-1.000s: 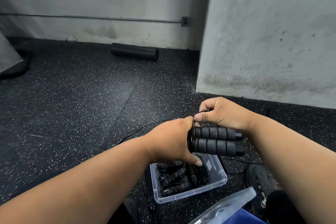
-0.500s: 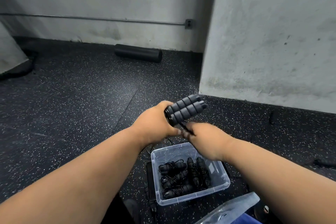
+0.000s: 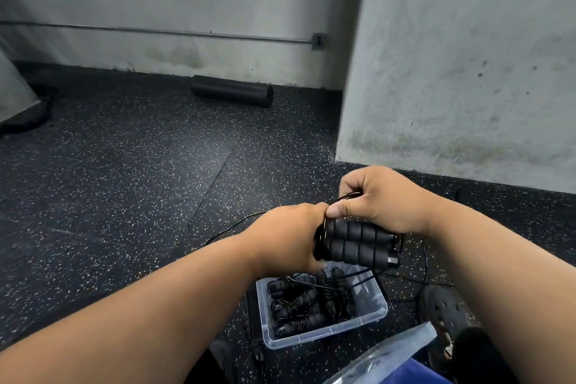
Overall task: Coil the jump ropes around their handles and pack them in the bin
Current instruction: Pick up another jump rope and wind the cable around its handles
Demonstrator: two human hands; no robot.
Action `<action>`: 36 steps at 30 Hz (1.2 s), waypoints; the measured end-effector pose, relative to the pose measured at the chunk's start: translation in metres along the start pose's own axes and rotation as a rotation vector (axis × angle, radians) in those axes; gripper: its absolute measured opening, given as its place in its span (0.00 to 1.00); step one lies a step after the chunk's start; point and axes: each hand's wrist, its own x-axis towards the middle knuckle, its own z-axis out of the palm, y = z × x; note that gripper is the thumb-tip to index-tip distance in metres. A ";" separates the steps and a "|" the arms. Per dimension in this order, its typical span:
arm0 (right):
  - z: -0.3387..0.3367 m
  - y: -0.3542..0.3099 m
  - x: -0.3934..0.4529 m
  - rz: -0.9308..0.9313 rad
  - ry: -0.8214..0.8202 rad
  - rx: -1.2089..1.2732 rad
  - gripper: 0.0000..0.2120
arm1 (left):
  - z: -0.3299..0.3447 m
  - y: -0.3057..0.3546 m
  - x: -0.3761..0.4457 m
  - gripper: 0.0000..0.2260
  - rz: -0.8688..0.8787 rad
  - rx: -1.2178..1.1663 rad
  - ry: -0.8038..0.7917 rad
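Two black foam jump-rope handles (image 3: 358, 245) lie side by side above the clear plastic bin (image 3: 367, 319), the left hand (image 3: 286, 237) wrapped around one end. The right hand (image 3: 377, 199) pinches the thin black rope (image 3: 349, 195) at the coil. Coiled jump ropes (image 3: 308, 302) fill the bin on the speckled floor (image 3: 124, 181).
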 end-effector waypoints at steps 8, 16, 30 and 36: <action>-0.008 0.006 -0.002 -0.055 0.055 -0.100 0.32 | -0.018 0.004 -0.002 0.19 0.087 0.105 0.001; -0.019 0.012 0.001 -0.053 -0.006 -0.206 0.32 | -0.024 0.010 -0.005 0.18 0.146 0.110 0.036; 0.002 0.029 0.005 0.094 -0.148 0.244 0.23 | -0.025 0.008 -0.017 0.29 -0.055 -0.245 0.164; 0.048 0.015 0.000 0.137 -0.203 0.079 0.21 | -0.027 -0.022 -0.011 0.29 -0.276 -0.305 0.268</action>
